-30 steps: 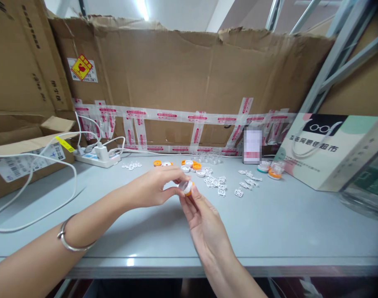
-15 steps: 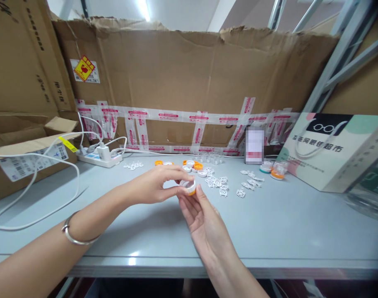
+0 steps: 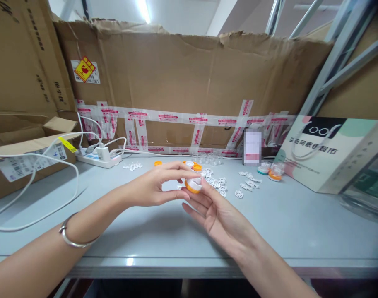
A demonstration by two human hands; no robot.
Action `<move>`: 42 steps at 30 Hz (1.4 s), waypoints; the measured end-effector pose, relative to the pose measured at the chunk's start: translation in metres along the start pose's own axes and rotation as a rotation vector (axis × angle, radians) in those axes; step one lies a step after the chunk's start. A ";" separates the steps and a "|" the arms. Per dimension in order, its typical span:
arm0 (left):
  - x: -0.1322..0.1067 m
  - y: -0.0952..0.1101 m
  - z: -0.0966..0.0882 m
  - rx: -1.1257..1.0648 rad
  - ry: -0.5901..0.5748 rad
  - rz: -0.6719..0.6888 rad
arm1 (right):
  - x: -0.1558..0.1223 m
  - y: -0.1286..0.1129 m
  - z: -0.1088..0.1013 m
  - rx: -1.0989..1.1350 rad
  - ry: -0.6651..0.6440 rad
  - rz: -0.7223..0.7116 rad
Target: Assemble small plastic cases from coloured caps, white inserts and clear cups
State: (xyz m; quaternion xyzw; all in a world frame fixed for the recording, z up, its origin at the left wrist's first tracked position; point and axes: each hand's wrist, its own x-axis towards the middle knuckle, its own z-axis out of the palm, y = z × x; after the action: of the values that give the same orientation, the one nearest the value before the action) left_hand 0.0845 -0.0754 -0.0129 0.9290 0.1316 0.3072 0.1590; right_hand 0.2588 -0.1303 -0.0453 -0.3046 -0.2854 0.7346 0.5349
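A small round plastic case part, white above and orange below (image 3: 193,186), is held over the table between my two hands. My right hand (image 3: 218,213) supports it from the right, thumb against the white side and fingers curled underneath. From the left, my left hand (image 3: 164,182) reaches around it, fingertips over the top edge and thumb near the lower rim. The fingers hide part of it. Just behind lie white perforated plastic pieces (image 3: 220,182) and more orange round parts (image 3: 197,167).
Clear small cups (image 3: 209,158) stand at the back. A phone (image 3: 252,147) leans upright beside teal and orange round cases (image 3: 275,173). A paper bag (image 3: 319,157) is on the right. A power strip (image 3: 100,157), white cable and open carton (image 3: 27,161) occupy the left.
The round part has tilted, showing more of its orange side, and shifted slightly right. My right hand has turned, its forearm swinging to the right.
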 end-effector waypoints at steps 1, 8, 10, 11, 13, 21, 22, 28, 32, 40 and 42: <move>0.000 0.001 0.000 -0.008 0.009 0.009 | 0.000 -0.004 -0.001 -0.030 -0.021 0.003; 0.002 0.004 0.006 0.091 0.148 0.025 | 0.006 -0.019 -0.003 -0.247 -0.150 -0.049; 0.002 0.004 0.006 0.127 0.185 0.032 | 0.008 -0.023 -0.003 -0.320 -0.221 -0.054; 0.002 0.003 0.006 0.143 0.208 0.035 | 0.008 -0.025 -0.003 -0.360 -0.254 -0.052; 0.001 0.002 0.006 0.165 0.246 0.034 | 0.009 -0.028 -0.003 -0.441 -0.289 -0.057; 0.000 -0.001 0.011 0.248 0.388 0.090 | 0.023 -0.032 -0.002 -0.660 -0.221 -0.336; -0.001 -0.002 0.012 0.266 0.403 0.093 | 0.025 -0.032 -0.002 -0.643 -0.242 -0.338; -0.001 -0.017 0.019 0.423 0.525 0.141 | 0.040 -0.022 0.001 -0.298 -0.348 -0.134; 0.000 -0.025 0.027 0.403 0.471 0.047 | 0.049 -0.012 -0.005 -0.059 -0.192 -0.129; 0.005 -0.021 0.034 0.188 0.487 -0.160 | 0.046 -0.005 -0.011 0.030 -0.077 -0.174; 0.006 -0.020 0.035 0.042 0.489 -0.237 | 0.046 -0.005 -0.011 0.035 -0.061 -0.171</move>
State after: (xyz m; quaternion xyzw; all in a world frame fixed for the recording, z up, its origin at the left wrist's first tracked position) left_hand 0.1078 -0.0626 -0.0435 0.8085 0.2804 0.4987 0.1380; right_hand 0.2591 -0.0843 -0.0554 -0.2469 -0.3136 0.7003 0.5918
